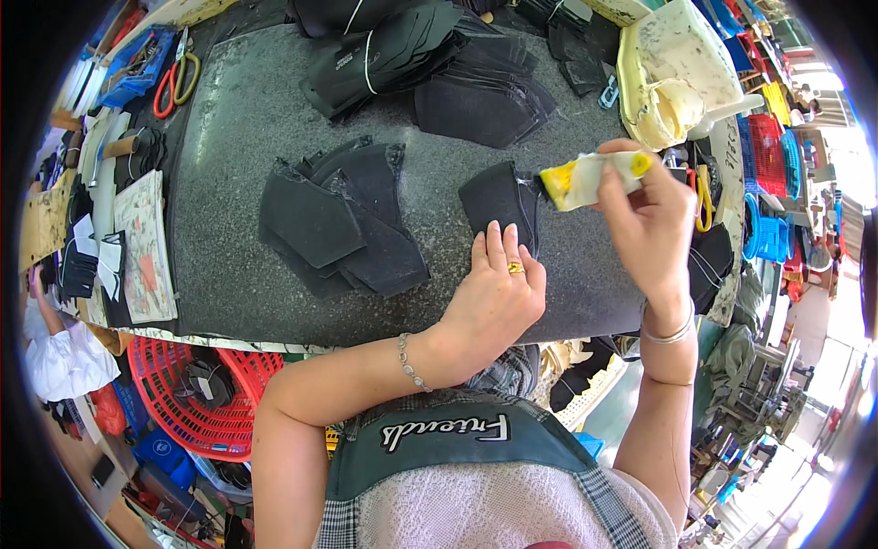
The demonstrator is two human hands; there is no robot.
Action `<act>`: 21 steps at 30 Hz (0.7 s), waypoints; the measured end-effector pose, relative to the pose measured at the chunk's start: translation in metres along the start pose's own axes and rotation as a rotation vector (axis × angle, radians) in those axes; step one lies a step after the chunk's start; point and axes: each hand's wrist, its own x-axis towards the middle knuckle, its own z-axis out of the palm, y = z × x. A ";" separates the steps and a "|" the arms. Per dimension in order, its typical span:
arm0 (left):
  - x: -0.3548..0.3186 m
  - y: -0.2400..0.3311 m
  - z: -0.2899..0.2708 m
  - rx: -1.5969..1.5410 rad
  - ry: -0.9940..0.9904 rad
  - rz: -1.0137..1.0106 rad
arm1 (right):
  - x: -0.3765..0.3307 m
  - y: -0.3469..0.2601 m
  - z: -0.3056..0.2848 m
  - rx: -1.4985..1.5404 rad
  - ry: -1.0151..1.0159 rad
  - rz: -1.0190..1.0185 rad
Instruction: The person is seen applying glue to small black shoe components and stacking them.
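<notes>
My left hand [489,297] lies with stretched fingers on the near end of a small black cut piece [491,197], pressing it to the dark table [224,183]. Between the thumb and fingers of my right hand [649,215] is a short brush [576,181] with a yellow and white handle. Its dark tip is at the piece's right edge; whether it touches cannot be made out. Left of my left hand, a loose pile of similar black pieces [315,224] lies overlapped. Further back are stacked black pieces [480,101] and a bundle [352,73] tied with white cord.
A cream-crusted container [681,46] stands at the back right, with yellow-handled scissors [703,197] nearer me. More scissors [174,82] and a blue tray [137,69] sit at the far left. A red basket [197,421] is below the table's front edge.
</notes>
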 end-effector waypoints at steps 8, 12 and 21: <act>-0.007 -0.010 -0.004 -0.147 0.084 -0.047 | 0.027 0.065 -0.019 -0.518 0.501 -0.160; -0.025 -0.029 -0.053 -0.456 0.468 -0.007 | 0.014 0.096 -0.021 -0.661 0.152 -0.217; -0.132 -0.059 -0.045 -0.144 0.283 -0.571 | -0.045 -0.003 0.063 0.878 -0.457 0.375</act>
